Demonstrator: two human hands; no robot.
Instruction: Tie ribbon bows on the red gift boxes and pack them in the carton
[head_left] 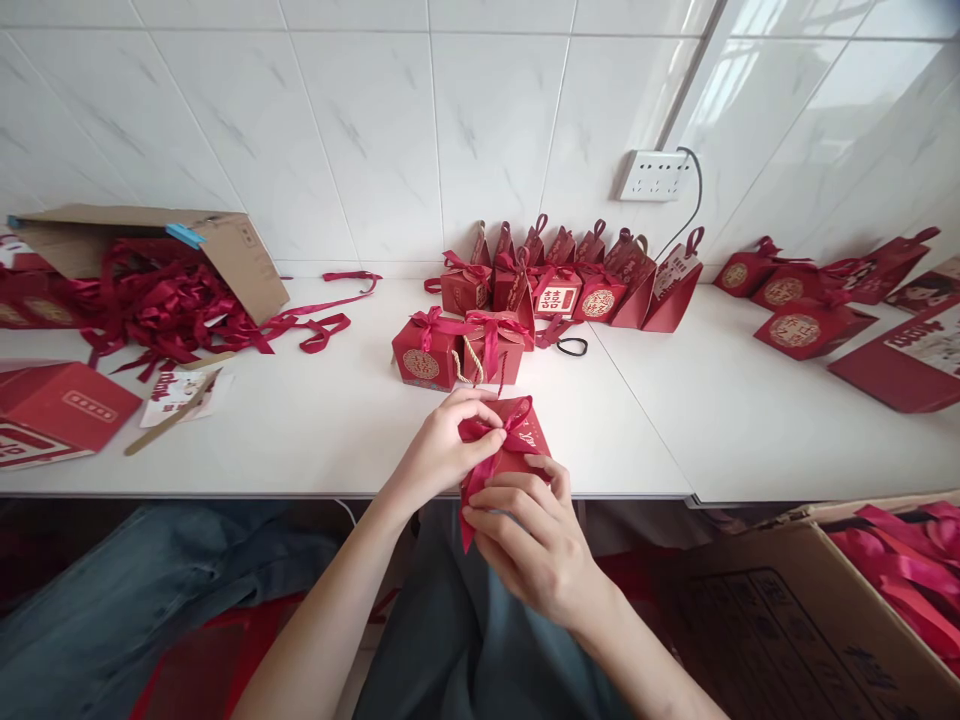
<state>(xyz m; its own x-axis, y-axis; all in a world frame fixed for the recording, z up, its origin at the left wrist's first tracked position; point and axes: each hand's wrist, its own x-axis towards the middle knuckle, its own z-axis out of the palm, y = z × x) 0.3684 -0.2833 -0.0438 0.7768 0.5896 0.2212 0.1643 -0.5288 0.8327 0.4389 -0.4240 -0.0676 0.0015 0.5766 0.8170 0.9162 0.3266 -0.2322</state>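
A small red gift box (525, 435) with a red ribbon (491, 440) tied around it is held at the front edge of the white table (315, 430). My left hand (442, 445) pinches the ribbon's bow at the top of the box. My right hand (532, 545) grips the box from below, its fingers curled round the ribbon's hanging tail. Just beyond stand two finished ribboned boxes (457, 350).
A row of red boxes (570, 280) lines the tiled wall. A tipped cardboard box spilling red ribbons (165, 300) lies at the left, with flat red packs (60, 405) near it. More red boxes (810, 300) sit at the right. A carton of ribbons (825, 610) stands at the lower right.
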